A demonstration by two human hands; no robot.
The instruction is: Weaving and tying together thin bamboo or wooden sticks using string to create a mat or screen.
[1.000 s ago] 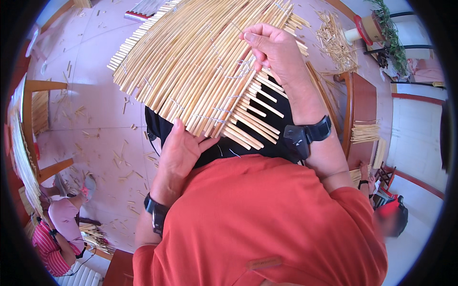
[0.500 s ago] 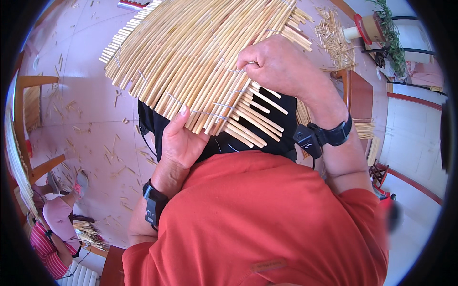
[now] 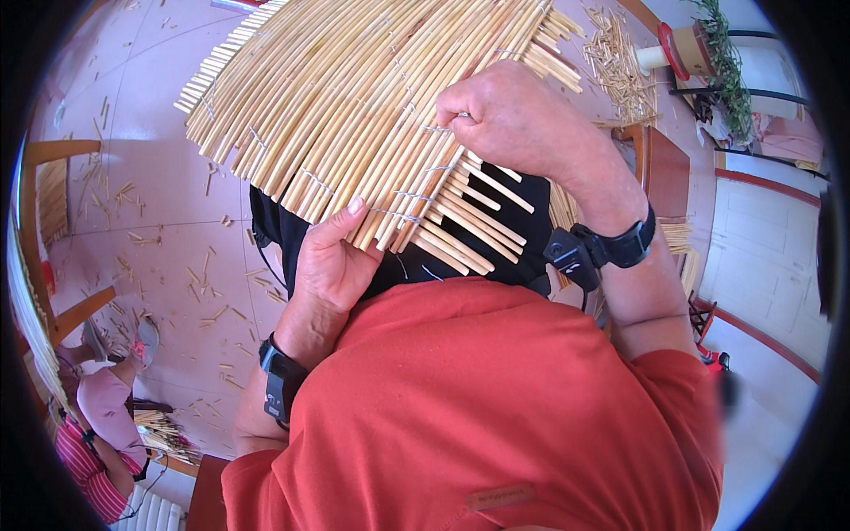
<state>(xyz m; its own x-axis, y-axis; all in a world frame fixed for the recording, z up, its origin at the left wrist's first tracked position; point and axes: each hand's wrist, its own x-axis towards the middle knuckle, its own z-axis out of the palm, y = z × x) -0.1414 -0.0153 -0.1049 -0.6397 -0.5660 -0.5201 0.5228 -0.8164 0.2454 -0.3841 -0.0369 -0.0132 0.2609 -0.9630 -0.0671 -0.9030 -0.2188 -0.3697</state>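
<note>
A mat of pale sticks (image 3: pixel 314 124), tied at spots with thin pale wire, lies tilted over my black-clad lap; several loose-ended sticks fan out beneath its lower right edge. My left hand (image 3: pixel 332 270) grips the lower edge, thumb on top, fingers mostly hidden underneath. My right hand (image 3: pixel 505 119) is closed, knuckles up, on the mat's right part beside a wire tie (image 3: pixel 436 129); what its fingertips hold is hidden.
Stick offcuts (image 3: pixel 620 66) litter the floor. A wooden piece of furniture (image 3: pixel 664 177) stands right; a potted plant (image 3: pixel 726 80) is upper right. Another seated person in striped top (image 3: pixel 97 469) is lower left, near a wooden frame (image 3: pixel 66 150).
My right hand has lowered onto the mat and turned knuckles up; the thin wire earlier pinched in it is now hidden. The mat has shifted slightly left, my left hand slightly up.
</note>
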